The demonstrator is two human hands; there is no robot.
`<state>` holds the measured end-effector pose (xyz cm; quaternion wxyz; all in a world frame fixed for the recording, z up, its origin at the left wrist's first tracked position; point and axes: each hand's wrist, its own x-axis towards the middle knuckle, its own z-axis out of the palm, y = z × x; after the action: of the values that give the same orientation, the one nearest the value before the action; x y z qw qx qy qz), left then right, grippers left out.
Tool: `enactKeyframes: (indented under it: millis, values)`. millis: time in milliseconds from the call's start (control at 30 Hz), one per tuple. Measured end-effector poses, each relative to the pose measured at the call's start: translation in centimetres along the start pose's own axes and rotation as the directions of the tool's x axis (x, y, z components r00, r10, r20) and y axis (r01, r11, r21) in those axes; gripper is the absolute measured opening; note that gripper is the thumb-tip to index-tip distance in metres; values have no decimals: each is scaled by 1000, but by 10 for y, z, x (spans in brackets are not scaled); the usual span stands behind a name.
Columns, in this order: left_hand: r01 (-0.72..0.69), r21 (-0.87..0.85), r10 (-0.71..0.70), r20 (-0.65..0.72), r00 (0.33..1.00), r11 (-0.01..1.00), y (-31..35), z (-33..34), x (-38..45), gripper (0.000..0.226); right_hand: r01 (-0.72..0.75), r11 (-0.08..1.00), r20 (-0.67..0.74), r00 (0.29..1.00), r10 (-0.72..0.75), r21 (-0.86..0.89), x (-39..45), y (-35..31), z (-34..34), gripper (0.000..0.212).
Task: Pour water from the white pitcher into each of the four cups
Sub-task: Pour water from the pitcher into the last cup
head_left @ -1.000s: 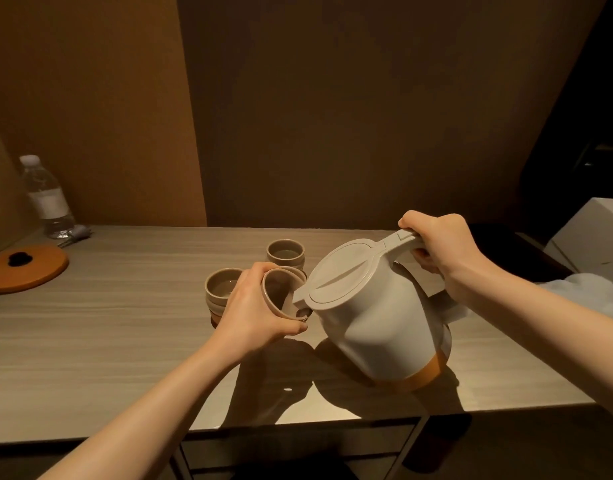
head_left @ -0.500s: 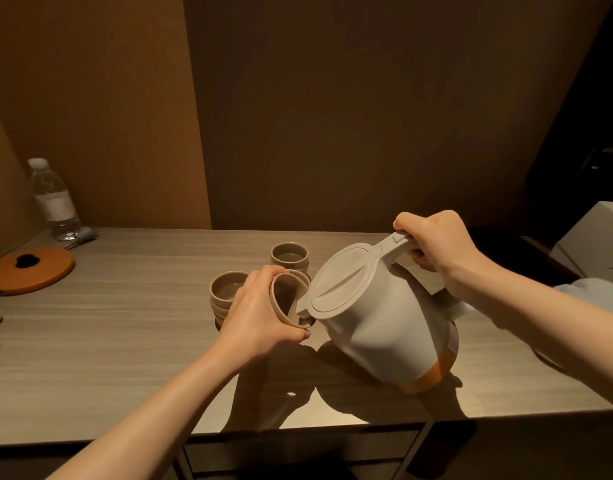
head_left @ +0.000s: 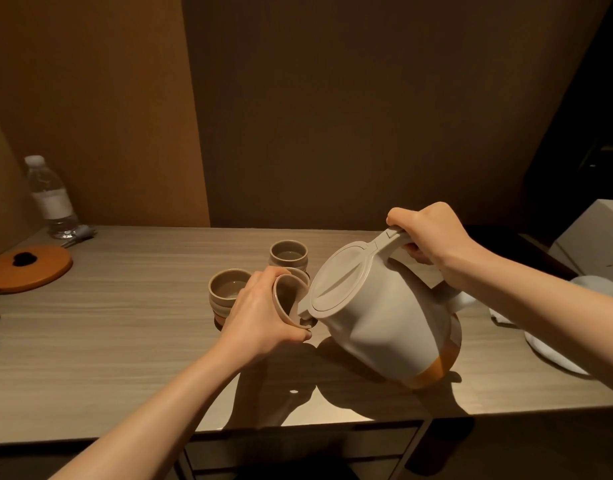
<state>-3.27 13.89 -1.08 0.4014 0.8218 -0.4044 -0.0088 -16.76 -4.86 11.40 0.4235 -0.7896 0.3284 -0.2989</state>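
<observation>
My right hand (head_left: 433, 237) grips the handle of the white pitcher (head_left: 384, 320), which has an orange base and is tilted left above the table (head_left: 125, 327). Its spout sits at the mouth of a beige cup (head_left: 287, 299) that my left hand (head_left: 260, 317) holds tilted toward it. Another cup (head_left: 225, 296) stands just left of my left hand, with liquid visible inside. A further cup (head_left: 288, 256) stands behind, also holding liquid. The rim of one more cup (head_left: 299, 273) peeks out behind the held cup; most of it is hidden.
A clear water bottle (head_left: 52, 199) stands at the back left by the wall. An orange round lid (head_left: 28, 268) with a black knob lies near the left edge. A white box (head_left: 596, 237) and white cloth (head_left: 554, 341) are on the right.
The pitcher has tipped a little further toward the held cup. Both hands stay in nearly the same place; the view shifted slightly.
</observation>
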Motion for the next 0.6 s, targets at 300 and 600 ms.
enactKeyframes:
  millis: [300, 600]
  values:
    - [17, 3, -17, 31, 999, 1000, 0, 5, -1, 88, 12, 999, 36, 999, -10, -49, 3, -4, -1, 28]
    - [5, -1, -5, 39, 999, 1000, -1, 5, 0, 88, 51, 996, 30, 998, -49, -78, 6, -4, 1, 32]
